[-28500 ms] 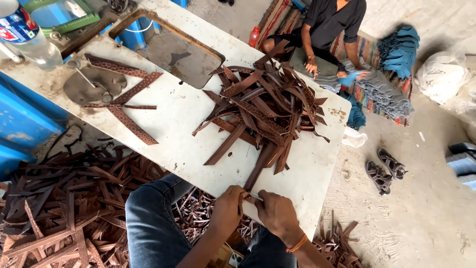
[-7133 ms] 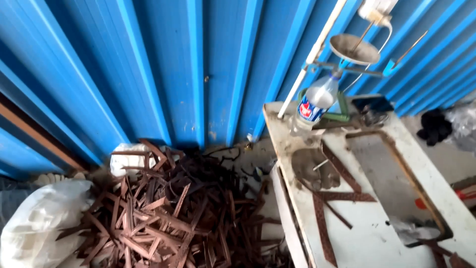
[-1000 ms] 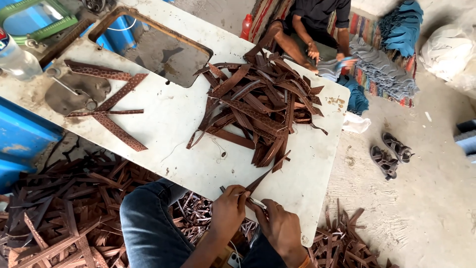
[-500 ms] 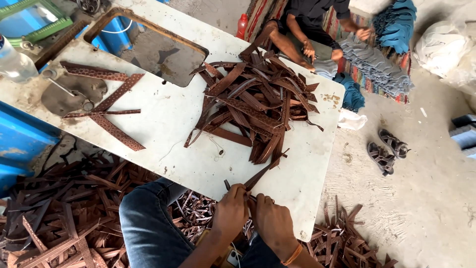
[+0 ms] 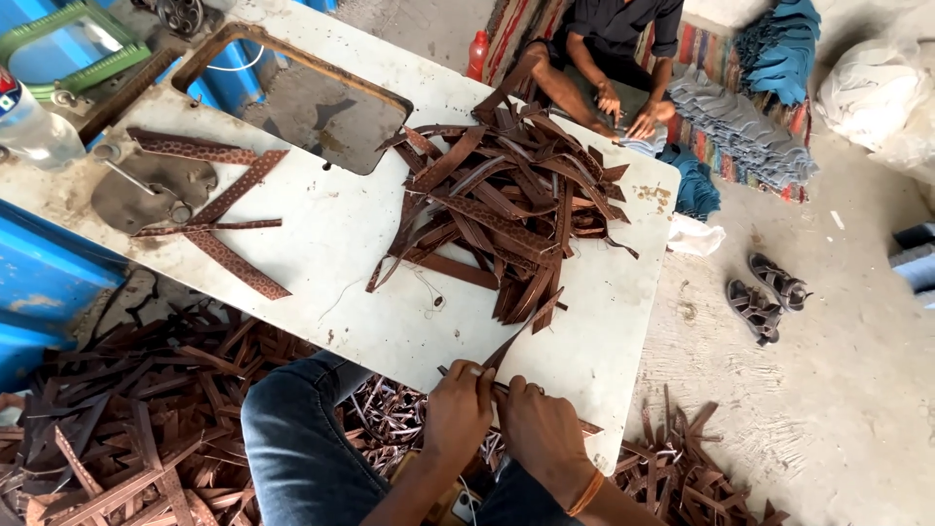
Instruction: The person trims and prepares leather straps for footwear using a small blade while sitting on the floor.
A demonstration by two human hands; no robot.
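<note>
My left hand (image 5: 458,414) and my right hand (image 5: 541,433) meet at the near edge of a white worktable (image 5: 341,234). Both grip one narrow brown leather strip (image 5: 502,353) that runs up from between my fingers toward the table. A big heap of brown leather strips (image 5: 506,209) lies on the table just beyond my hands. A few patterned strips (image 5: 229,209) lie apart on the table's left part.
Many more strips (image 5: 117,419) cover the floor at the left and under the table. A person (image 5: 609,58) sits on a striped mat past the table beside blue-grey stacked pieces (image 5: 745,122). Sandals (image 5: 765,292) lie on the concrete at the right. A plastic bottle (image 5: 29,122) stands far left.
Both hands have stayed at the table edge on the same strip, fingers shifting a little along it. The view has tilted slightly.
</note>
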